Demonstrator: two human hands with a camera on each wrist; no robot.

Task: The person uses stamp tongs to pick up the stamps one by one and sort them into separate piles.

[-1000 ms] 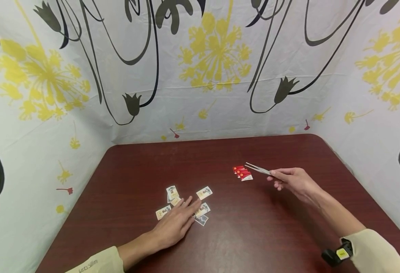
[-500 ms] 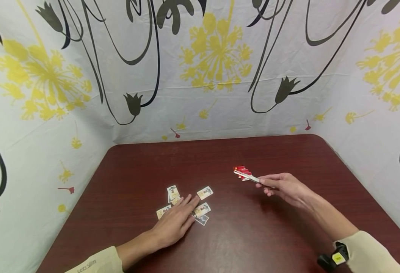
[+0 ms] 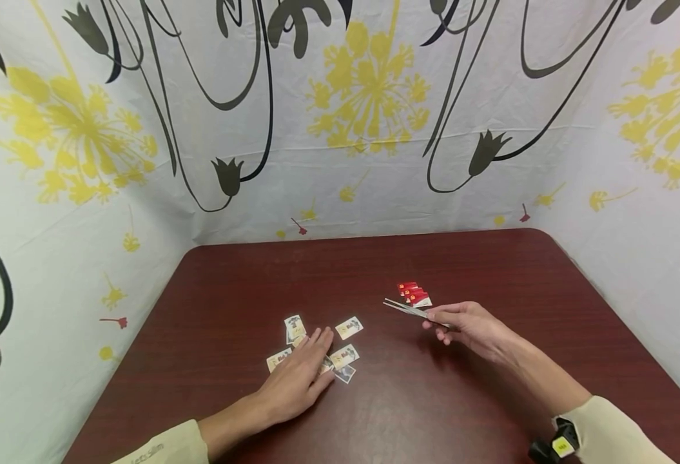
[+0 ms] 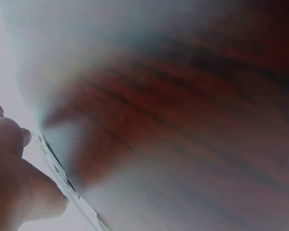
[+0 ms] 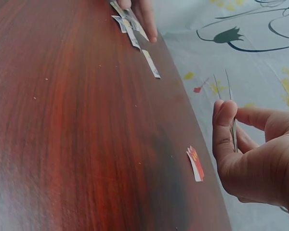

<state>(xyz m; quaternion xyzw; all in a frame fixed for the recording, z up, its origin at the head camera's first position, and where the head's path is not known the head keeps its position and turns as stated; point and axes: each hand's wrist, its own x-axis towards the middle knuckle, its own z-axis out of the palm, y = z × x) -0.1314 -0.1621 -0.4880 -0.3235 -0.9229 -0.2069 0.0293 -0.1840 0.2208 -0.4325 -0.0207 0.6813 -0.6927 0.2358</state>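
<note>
My right hand (image 3: 473, 325) pinches metal tweezers (image 3: 406, 309) between thumb and fingers, their two tips apart with nothing between them. Just behind the tweezers, a fanned row of small red stamps (image 3: 414, 294) overlaps on the table; the right wrist view shows these red stamps (image 5: 195, 163) below the hand. My left hand (image 3: 299, 374) rests with straight fingers over several pale yellow-and-white stamps (image 3: 345, 356), partly hiding some of them. One pale stamp (image 3: 349, 328) lies apart, to the right of the left fingertips. In the left wrist view, the table is blurred.
The dark red-brown wooden table (image 3: 247, 277) has rounded far corners. A white cloth (image 3: 369, 200) printed with yellow and grey flowers surrounds it at the back and sides. A black device (image 3: 554, 444) with a yellow label is strapped at my right wrist.
My right hand has moved left and nearer with the tweezers, which passed over the red stamps and now point in front of them. The left hand has shifted only slightly on the pale stamps.
</note>
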